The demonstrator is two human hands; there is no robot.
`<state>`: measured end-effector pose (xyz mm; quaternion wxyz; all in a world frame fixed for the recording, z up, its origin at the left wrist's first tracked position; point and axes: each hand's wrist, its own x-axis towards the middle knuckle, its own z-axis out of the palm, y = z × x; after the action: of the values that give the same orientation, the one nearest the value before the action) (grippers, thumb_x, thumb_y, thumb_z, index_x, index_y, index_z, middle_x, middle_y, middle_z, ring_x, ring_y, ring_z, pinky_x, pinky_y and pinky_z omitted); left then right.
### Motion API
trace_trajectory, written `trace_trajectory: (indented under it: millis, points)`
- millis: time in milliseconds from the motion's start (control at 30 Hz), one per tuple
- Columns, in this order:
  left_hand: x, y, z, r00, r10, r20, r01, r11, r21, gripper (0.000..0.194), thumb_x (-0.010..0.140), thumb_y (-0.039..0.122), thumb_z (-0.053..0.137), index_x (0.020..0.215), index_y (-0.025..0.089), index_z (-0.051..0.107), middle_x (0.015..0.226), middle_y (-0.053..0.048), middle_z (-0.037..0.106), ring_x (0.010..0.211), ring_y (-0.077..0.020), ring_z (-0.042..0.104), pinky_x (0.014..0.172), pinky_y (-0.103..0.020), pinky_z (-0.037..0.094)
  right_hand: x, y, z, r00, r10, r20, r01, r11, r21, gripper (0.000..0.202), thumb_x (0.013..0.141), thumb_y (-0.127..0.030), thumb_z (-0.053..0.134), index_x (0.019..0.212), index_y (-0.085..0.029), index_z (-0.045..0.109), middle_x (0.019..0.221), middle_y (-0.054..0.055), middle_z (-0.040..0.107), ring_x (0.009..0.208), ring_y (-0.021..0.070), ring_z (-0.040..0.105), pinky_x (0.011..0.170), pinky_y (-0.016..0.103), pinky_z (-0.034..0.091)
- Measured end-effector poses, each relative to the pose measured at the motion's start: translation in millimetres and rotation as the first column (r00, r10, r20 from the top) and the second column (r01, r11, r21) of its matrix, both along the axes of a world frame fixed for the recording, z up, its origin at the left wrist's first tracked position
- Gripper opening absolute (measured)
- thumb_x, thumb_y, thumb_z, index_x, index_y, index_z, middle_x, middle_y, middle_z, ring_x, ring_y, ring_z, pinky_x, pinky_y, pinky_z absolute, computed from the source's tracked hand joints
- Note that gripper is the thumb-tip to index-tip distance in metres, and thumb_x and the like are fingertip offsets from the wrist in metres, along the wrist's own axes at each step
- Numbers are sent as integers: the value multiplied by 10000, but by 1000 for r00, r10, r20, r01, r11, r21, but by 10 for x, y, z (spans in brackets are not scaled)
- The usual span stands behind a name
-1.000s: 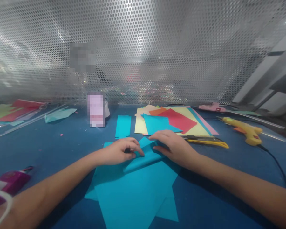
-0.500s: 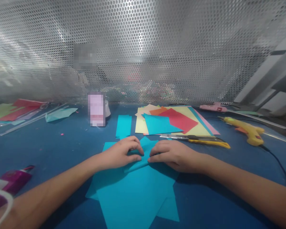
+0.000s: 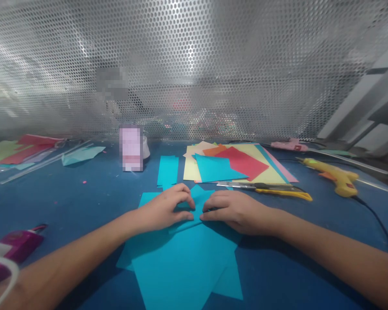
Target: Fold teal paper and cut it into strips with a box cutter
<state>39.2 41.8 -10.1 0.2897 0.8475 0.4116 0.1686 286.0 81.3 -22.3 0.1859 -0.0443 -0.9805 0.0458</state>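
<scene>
Blue table (image 3: 93,202); one yellow cutter (image 3: 283,193) just beyond right hand (image 3: 236,212), one yellow glue gun (image 3: 338,175) farther right. Left hand (image 3: 168,207), right hand both pinching one folded blue sheet (image 3: 197,212).

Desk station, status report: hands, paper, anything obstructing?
Left hand and right hand on blue paper. Blue sheets underneath. Utility knife, blade out, just beyond right hand.

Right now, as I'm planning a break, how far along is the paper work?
Apparently done: narrow blue pieces, overlapping farther back. In hand: the left hand and right hand touch a blue piece, seemingly part-folded. Perhaps remaining: the blue sheets beneath, lying flat.
</scene>
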Motion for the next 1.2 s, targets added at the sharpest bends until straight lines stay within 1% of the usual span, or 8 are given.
trace_trajectory:
  millis: [567, 700, 833, 900, 967, 1033, 1100, 1200]
  points:
    - [0, -7, -6, 1000, -1, 2, 1, 1000, 19, 117, 874, 260, 631, 974, 209, 600, 1110, -49, 492, 1013, -211, 539, 875, -344, 453, -3, -2, -13, 1000, 2, -6, -1, 999, 32, 333, 942, -84, 387, 1099, -158, 672, 1001, 100, 686, 887, 189, 581, 743, 318, 479]
    - [-3, -3, -6, 1000, 3, -3, -3, 1000, 17, 113, 875, 261, 626, 972, 211, 599, 1103, -51, 492, 1016, -215, 538, 882, -352, 456, -8, -21, 5, 1000, 1, 12, -2, 997, 80, 339, 952, -98, 371, 1114, -163, 662, 980, 101, 682, 885, 184, 588, 733, 311, 476]
    - [3, -21, 9, 1000, -6, -7, 6, 1000, 19, 125, 884, 269, 610, 997, 218, 595, 1108, -51, 489, 1010, -216, 542, 883, -358, 464, -7, -25, 6, 999, 26, 37, -31, 992, 126, 346, 966, -123, 363, 1164, -184, 640, 981, 90, 677, 886, 183, 587, 732, 316, 467]
    - [23, -41, 27, 1000, 0, -29, 2, 999, 52, 123, 876, 236, 618, 995, 212, 598, 1138, -61, 477, 1057, -233, 522, 907, -375, 455, -6, -24, 3, 998, 27, 49, -33, 990, 135, 339, 978, -149, 367, 1177, -197, 637, 987, 84, 673, 879, 180, 575, 732, 313, 455]
    - [53, -65, 51, 995, 21, -96, -7, 990, 143, 107, 855, 195, 645, 956, 198, 613, 1172, -80, 469, 1124, -277, 475, 939, -424, 426, -6, -23, 3, 998, 19, 66, -28, 990, 141, 335, 989, -172, 366, 1186, -206, 635, 972, 78, 667, 853, 177, 558, 728, 311, 440]
    - [83, -83, 73, 987, 12, -163, 23, 977, 210, 72, 859, 152, 632, 925, 180, 623, 1153, -94, 488, 1117, -294, 465, 929, -442, 416, -6, -24, 6, 997, 10, 83, -22, 989, 146, 332, 993, -187, 371, 1195, -211, 633, 938, 70, 658, 822, 176, 538, 719, 312, 423]
    - [100, -89, 87, 984, -46, -174, 76, 983, 168, 89, 898, 117, 560, 946, 166, 617, 1081, -90, 522, 1020, -251, 517, 866, -388, 445, -7, -25, 7, 996, 5, 87, -18, 989, 148, 327, 989, -183, 385, 1201, -212, 632, 903, 62, 646, 797, 177, 519, 701, 309, 405]
    - [81, -72, 96, 987, -104, -120, 109, 993, 37, 141, 933, 101, 487, 977, 172, 601, 1001, -62, 539, 897, -186, 551, 768, -299, 459, -10, -25, 4, 997, 2, 78, -14, 989, 148, 321, 985, -175, 398, 1198, -217, 635, 871, 52, 635, 761, 171, 496, 670, 299, 374]
